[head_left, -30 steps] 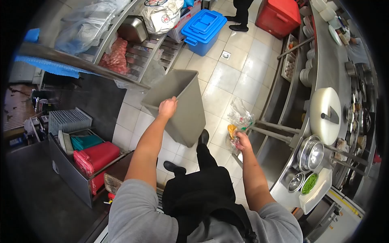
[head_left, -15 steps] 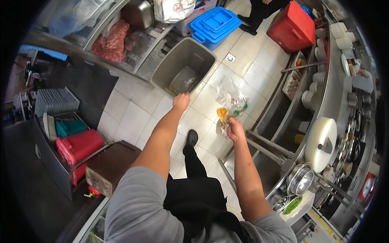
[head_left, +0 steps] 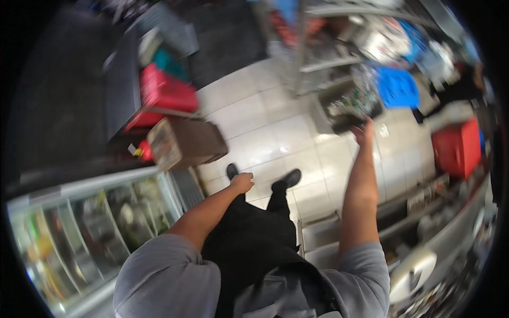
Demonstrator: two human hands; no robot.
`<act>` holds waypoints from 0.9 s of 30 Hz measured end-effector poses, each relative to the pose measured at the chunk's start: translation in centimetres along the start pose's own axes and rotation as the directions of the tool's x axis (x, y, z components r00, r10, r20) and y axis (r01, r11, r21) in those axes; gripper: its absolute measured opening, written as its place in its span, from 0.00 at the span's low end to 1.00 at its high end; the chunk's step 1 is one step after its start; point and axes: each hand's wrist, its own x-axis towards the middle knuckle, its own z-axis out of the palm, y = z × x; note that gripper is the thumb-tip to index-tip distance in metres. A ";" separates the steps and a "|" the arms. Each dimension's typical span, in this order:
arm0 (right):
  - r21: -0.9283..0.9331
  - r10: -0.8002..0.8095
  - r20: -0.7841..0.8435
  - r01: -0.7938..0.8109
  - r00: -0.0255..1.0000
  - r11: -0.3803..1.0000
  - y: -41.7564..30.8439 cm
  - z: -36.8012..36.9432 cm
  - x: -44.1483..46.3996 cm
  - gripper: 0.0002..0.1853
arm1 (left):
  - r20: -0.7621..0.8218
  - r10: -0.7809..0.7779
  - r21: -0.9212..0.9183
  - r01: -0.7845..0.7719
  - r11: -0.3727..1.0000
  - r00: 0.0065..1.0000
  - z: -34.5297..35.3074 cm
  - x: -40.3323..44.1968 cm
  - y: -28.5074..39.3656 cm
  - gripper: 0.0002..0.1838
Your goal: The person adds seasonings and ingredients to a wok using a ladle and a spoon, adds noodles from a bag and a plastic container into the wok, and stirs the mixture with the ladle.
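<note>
My right hand reaches forward to the near rim of a grey bin and appears closed on that rim, though motion blurs the fingers. Inside the bin lies crumpled clear plastic packaging with green and red bits. A clear plastic bag shows at the bin's far side. My left hand hangs in front of my body above my feet, fingers curled in, and nothing shows in it.
Beyond the bin stand a blue lidded tub and a metal shelf. A red cooler is at right, near another person in dark clothes. At left are a brown box and a glass-fronted fridge.
My left hand has let go of the bin's rim and drawn back. The plastic packaging has left my right hand and is in the bin. The view has turned left.
</note>
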 end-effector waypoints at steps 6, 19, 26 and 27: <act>-0.211 -0.084 0.123 0.109 0.989 0.971 11.0 3.9 -1.7 0.19 | -0.165 -0.418 -0.528 0.278 0.802 0.893 3.3 -7.9 -21.1 0.18; -0.840 0.612 0.434 0.051 0.661 0.540 48.5 37.5 -28.5 0.37 | -0.007 -0.711 -0.884 -0.337 -0.325 0.703 2.5 -5.9 -50.2 0.45; -0.794 0.584 0.459 0.016 0.669 0.607 58.4 49.1 -29.9 0.47 | -0.092 -0.398 -0.840 -0.286 -0.461 0.913 -5.8 -4.9 -52.2 0.59; -0.825 0.582 0.396 -0.004 0.710 0.566 58.5 49.3 -30.5 0.48 | -0.099 -0.385 -0.843 -0.283 -0.458 0.918 -5.3 -4.8 -52.3 0.59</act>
